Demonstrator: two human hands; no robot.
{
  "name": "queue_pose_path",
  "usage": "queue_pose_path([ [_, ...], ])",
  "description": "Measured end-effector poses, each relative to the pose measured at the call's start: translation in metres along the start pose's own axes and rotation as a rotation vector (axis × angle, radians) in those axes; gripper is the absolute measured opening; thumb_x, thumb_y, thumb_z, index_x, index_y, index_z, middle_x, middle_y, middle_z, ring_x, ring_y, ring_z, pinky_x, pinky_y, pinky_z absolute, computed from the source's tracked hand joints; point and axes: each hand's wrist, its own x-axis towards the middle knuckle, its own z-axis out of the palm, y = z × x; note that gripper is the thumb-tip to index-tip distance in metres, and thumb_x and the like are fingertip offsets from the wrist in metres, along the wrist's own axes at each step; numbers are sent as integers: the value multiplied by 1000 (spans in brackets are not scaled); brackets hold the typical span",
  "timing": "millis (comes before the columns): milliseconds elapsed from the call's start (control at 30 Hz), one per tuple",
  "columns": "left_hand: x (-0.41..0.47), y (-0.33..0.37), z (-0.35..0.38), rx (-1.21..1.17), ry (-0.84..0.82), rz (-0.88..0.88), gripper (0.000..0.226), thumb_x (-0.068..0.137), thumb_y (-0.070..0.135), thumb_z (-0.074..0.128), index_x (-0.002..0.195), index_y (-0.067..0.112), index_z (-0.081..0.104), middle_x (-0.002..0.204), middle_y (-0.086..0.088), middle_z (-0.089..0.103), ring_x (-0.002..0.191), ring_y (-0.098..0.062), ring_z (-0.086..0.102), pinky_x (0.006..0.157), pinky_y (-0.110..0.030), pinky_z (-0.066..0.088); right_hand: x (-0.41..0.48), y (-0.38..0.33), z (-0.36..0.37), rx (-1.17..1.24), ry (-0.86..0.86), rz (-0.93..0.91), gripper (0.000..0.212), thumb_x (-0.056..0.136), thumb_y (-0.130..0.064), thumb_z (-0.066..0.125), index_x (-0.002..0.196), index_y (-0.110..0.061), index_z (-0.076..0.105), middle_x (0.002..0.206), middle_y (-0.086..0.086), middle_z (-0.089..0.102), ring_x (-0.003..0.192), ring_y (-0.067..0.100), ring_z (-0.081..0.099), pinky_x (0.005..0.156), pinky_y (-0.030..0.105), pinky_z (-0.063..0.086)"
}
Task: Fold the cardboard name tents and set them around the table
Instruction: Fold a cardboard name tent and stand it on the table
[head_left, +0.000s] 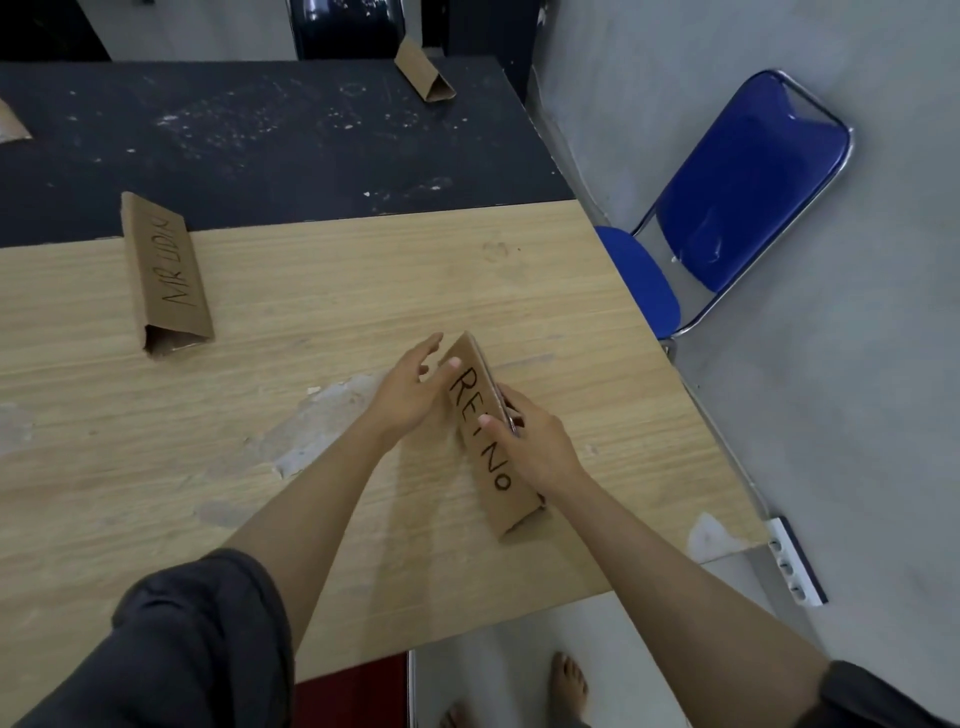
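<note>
Head view: name tent (493, 488) standing on bench (311, 312) beneath both grips. Right grip (530, 441) pinching its ridge; left grip (410, 389) flat-fingered, thumb against far end. Likely light, stiff, springy at creases; best held by ridge.

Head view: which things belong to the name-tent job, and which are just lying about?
Job: brown cardboard tent marked REINO, brown cardboard tent marked MR LIDIA, folded cardboard tent on the far black table, light wooden table.
Lying about: blue folding chair, white power strip.

Wooden table (130, 467) bears REINO tent (488, 467) and another tent (166, 270).
</note>
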Motion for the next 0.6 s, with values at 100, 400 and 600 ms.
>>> queue_pose_path([
  [100, 7, 1, 2, 0, -28, -12, 57, 91, 42, 54, 142, 21, 40, 145, 1, 41, 131, -22, 41, 107, -39, 38, 2, 1, 3, -40, -16, -25, 50, 90, -37, 56, 138, -26, 45, 123, -1, 63, 112, 18, 58, 92, 40, 49],
  [400, -11, -10, -9, -288, 84, -187, 32, 80, 40, 70, 100, 27, 48, 126, -12, 42, 110, -27, 53, 81, -50, 57, -5, -3, 4, -8, -144, -117, 45, 92, -27, 57, 136, -26, 49, 130, 4, 61, 119, 19, 54, 100, 34, 44],
  [600, -37, 0, -22, -410, 204, -215, 30, 86, 29, 65, 97, 18, 40, 114, -9, 51, 82, -14, 55, 73, -44, 55, -15, -15, 3, -84, -166, -128, 44, 92, -37, 55, 135, -30, 49, 135, -5, 57, 121, 16, 54, 99, 36, 46],
])
